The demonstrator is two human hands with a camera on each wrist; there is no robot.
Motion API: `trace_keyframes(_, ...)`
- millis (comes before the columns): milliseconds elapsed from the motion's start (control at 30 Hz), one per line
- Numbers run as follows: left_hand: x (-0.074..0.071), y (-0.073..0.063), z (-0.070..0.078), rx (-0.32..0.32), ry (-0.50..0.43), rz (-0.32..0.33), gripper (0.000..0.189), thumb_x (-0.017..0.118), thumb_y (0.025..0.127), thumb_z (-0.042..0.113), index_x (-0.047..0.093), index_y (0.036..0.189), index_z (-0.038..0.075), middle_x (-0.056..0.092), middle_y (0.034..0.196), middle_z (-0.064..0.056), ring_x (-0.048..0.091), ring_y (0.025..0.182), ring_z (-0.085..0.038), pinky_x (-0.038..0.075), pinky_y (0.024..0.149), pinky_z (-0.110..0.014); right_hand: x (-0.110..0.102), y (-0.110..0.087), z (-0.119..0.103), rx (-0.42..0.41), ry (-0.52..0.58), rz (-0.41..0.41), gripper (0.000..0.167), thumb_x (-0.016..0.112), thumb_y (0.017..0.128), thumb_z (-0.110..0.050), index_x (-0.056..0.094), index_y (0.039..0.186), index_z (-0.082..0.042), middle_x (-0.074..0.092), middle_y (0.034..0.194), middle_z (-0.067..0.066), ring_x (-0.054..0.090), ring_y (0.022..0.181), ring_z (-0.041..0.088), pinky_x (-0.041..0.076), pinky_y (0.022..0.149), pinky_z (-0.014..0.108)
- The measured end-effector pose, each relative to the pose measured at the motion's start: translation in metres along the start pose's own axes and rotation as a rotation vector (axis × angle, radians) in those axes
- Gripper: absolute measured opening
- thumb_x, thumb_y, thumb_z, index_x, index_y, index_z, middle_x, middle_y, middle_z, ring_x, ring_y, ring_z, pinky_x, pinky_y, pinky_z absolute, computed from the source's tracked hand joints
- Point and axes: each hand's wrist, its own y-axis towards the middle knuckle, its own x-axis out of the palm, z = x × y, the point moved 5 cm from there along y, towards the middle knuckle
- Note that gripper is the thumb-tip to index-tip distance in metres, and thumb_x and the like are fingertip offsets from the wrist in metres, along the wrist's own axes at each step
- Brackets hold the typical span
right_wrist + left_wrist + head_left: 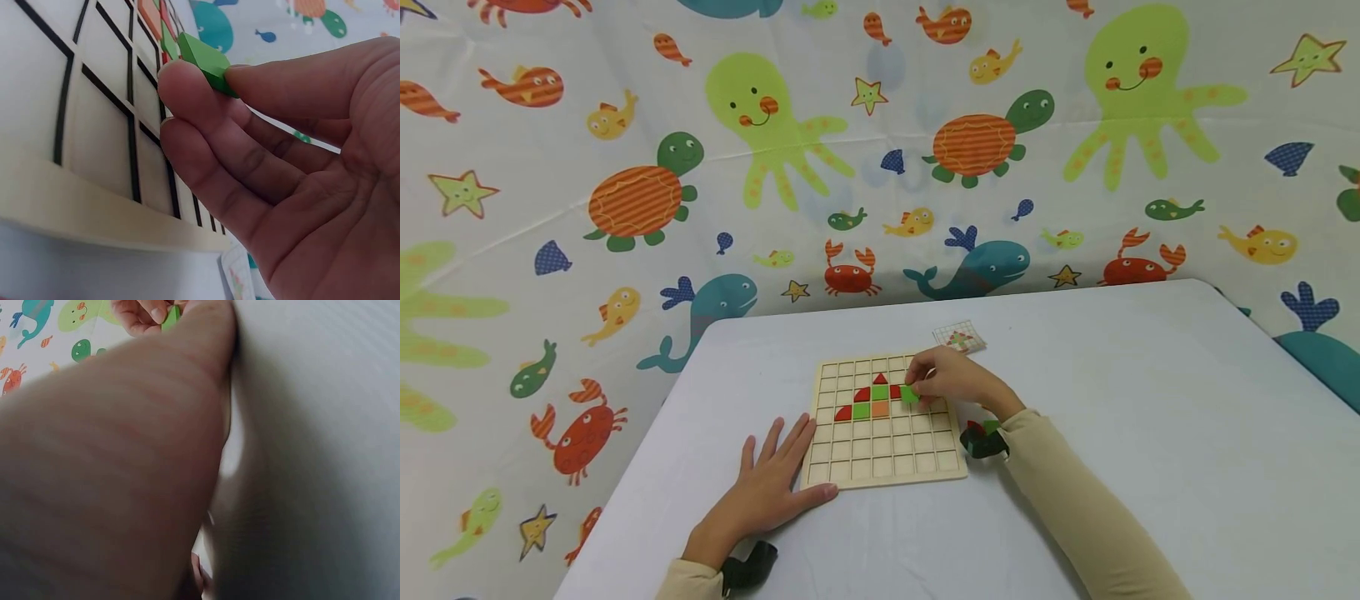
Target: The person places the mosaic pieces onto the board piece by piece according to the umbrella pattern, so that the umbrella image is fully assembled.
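My right hand [953,377] pinches a green square tile [203,60] between thumb and fingers, over the wooden grid board [850,462]. In the right wrist view the tile is tilted near the board's surface. On the board sit several pieces: a red triangle [880,379] on top, green squares such as the one at lower left [861,409], an orange square [880,408] and red rounded pieces such as the leftmost one [844,413]. My left hand [775,479] lies flat with spread fingers at the board's left edge, its thumb along the lower left corner.
A small pattern card [958,335] lies behind the board's upper right corner. Red and green pieces [991,426] show beside the right wrist, partly hidden by its black camera [983,443]. The white table [1150,417] ends at a curtain [865,167] printed with sea animals.
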Motion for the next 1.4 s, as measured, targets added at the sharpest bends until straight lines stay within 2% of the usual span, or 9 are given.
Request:
trace_keyframes(167, -0.001, 0.000, 0.000, 0.003, 0.000, 0.003, 0.111, 0.069, 0.090, 0.074, 0.028, 0.171, 0.010, 0.019, 0.178, -0.013, 0.000, 0.162, -0.047, -0.010, 0.120, -0.075, 0.007, 0.003, -0.003, -0.002, -0.057, 0.016, 0.003, 0.070, 0.102, -0.002, 0.073, 0.103, 0.000, 0.069, 0.093, 0.005, 0.071, 0.071, 0.018, 0.057, 0.084, 0.032)
trace_keyframes(400, -0.002, 0.001, -0.002, 0.002, 0.012, 0.003, 0.112, 0.068, 0.090, 0.075, 0.027, 0.171, 0.010, 0.018, 0.178, -0.012, -0.001, 0.162, -0.046, -0.010, 0.120, -0.074, 0.016, 0.006, -0.006, -0.004, -0.124, 0.024, 0.006, 0.071, 0.102, -0.003, 0.071, 0.096, -0.003, 0.067, 0.086, 0.003, 0.066, 0.068, 0.016, 0.056, 0.072, 0.029)
trace_keyframes(667, -0.004, 0.001, -0.001, 0.003, 0.021, 0.007, 0.112, 0.070, 0.090, 0.074, 0.026, 0.171, 0.011, 0.019, 0.178, -0.012, 0.001, 0.162, -0.047, -0.008, 0.120, -0.075, 0.023, 0.007, -0.013, -0.054, -0.205, 0.026, 0.010, 0.071, 0.101, -0.003, 0.071, 0.092, -0.007, 0.066, 0.081, 0.000, 0.061, 0.067, 0.013, 0.054, 0.066, 0.027)
trace_keyframes(900, -0.004, 0.000, -0.002, -0.004, 0.017, 0.008, 0.112, 0.069, 0.089, 0.075, 0.027, 0.171, 0.010, 0.018, 0.178, -0.012, 0.000, 0.162, -0.046, -0.010, 0.120, -0.074, 0.025, 0.010, -0.017, -0.112, -0.296, 0.041, 0.010, 0.072, 0.100, -0.003, 0.072, 0.092, -0.008, 0.064, 0.081, -0.002, 0.056, 0.073, 0.013, 0.050, 0.068, 0.028)
trace_keyframes(1233, 0.000, 0.003, -0.004, -0.009, 0.000, 0.007, 0.112, 0.068, 0.089, 0.075, 0.027, 0.171, 0.011, 0.018, 0.178, -0.011, -0.001, 0.162, -0.045, -0.010, 0.121, -0.073, 0.023, 0.007, -0.017, -0.102, -0.299, 0.037, 0.007, 0.073, 0.101, -0.005, 0.072, 0.094, -0.008, 0.065, 0.083, -0.002, 0.058, 0.075, 0.014, 0.052, 0.072, 0.029)
trace_keyframes(1400, 0.002, 0.002, -0.004, -0.009, -0.007, 0.008, 0.112, 0.069, 0.090, 0.075, 0.027, 0.171, 0.010, 0.018, 0.178, -0.011, 0.000, 0.162, -0.046, -0.009, 0.120, -0.074, 0.016, -0.003, -0.018, -0.085, -0.265, 0.045, 0.006, 0.071, 0.102, -0.006, 0.073, 0.096, -0.008, 0.066, 0.086, -0.002, 0.059, 0.077, 0.015, 0.053, 0.072, 0.030)
